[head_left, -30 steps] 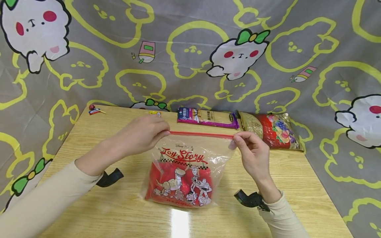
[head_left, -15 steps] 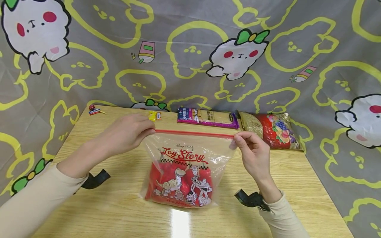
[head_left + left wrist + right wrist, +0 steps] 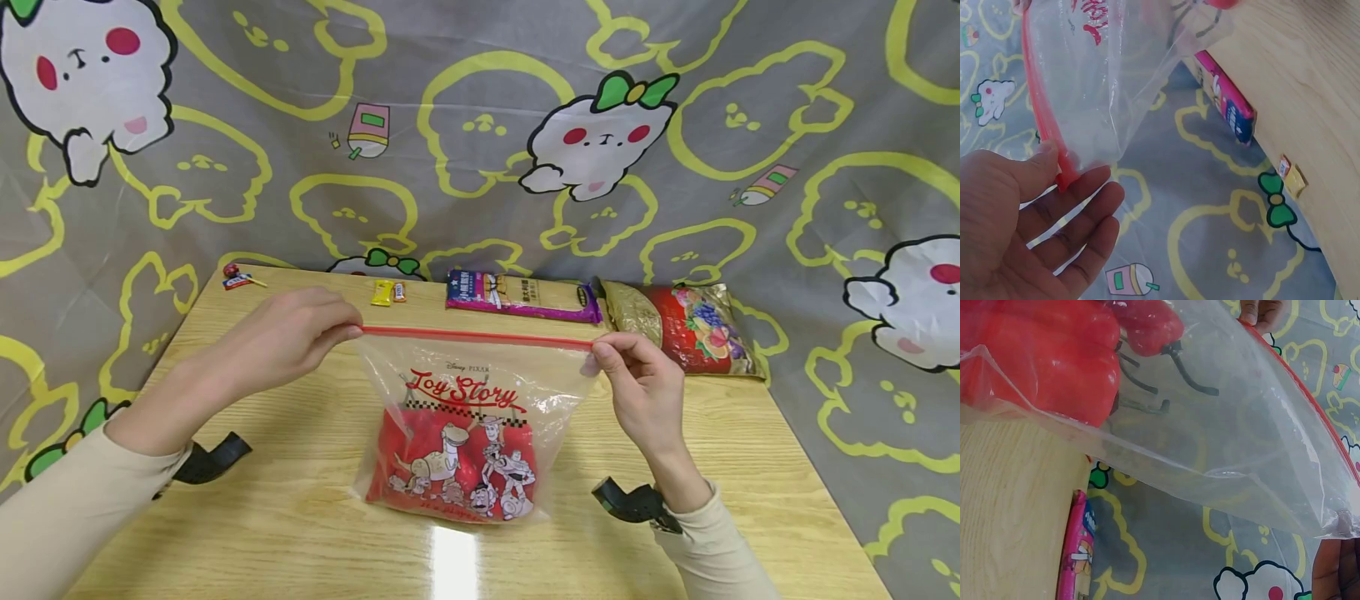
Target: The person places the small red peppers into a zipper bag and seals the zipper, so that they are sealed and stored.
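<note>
A clear zip bag (image 3: 555,387) with a red zip strip (image 3: 480,336) and Toy Story print stands upright on the wooden table. Through its plastic, red peppers (image 3: 1041,359) with dark stems show in the lower half. My left hand (image 3: 292,335) pinches the left end of the strip between thumb and index finger; in the left wrist view its other fingers are spread below the corner. At the opposite top corner, my right hand (image 3: 643,383) pinches the bag with thumb and fingertips. The strip is stretched straight between both hands, and the bag's upper part has no peppers in it.
Along the table's back edge lie a purple noodle pack (image 3: 521,297), a gold and red bag with fruit pictures (image 3: 693,329), two small wrapped sweets (image 3: 384,292) and a lollipop (image 3: 251,280) beside another wrapped sweet. A grey patterned cloth (image 3: 480,150) hangs behind.
My left hand has slid left along the red strip, from partway in to its left end, uncovering the yellow sweet. My right hand has stayed at the right corner.
</note>
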Demonstrator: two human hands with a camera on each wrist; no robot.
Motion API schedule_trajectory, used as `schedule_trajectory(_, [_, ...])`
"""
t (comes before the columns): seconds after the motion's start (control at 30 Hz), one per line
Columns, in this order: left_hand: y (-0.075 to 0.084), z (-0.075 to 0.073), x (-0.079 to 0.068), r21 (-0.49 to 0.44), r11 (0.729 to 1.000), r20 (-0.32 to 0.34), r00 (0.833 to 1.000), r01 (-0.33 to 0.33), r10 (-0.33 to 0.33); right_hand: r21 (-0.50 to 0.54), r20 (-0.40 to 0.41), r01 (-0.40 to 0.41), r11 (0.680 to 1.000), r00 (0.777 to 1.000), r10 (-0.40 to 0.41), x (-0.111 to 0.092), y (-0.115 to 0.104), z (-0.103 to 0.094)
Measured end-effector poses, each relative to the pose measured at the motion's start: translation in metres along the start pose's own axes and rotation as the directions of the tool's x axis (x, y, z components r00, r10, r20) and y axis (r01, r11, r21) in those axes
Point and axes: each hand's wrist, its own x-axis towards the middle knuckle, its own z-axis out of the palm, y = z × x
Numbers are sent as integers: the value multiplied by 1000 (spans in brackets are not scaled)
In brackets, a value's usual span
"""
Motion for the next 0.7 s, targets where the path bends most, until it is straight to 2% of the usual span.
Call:
schedule_trajectory(0.1, [-1,-1,-1,8,1000,-3,1000,-5,5,-18,-3,6,1000,1000,-6,1,-3,1])
schedule_trajectory(0.3, [-1,-2,-1,14,1000,4,1000,0,0,-40,-5,-2,999,1000,2,0,6,-2])
schedule_trajectory(0.47, [0,-2,0,-14,1000,1,1000,-2,2,-57,-6,-16,998,1000,16,3,-2,0])
schedule_trajectory(0.6, [0,0,1,-66,997,5,1000,29,-29,-177,-1,-59,983,998,60,5,-10,1])
schedule_trajectory(0.7, [2,1,1,-94,993,-5,998,65,-66,-359,0,-43,932,999,46,7,-10,0])
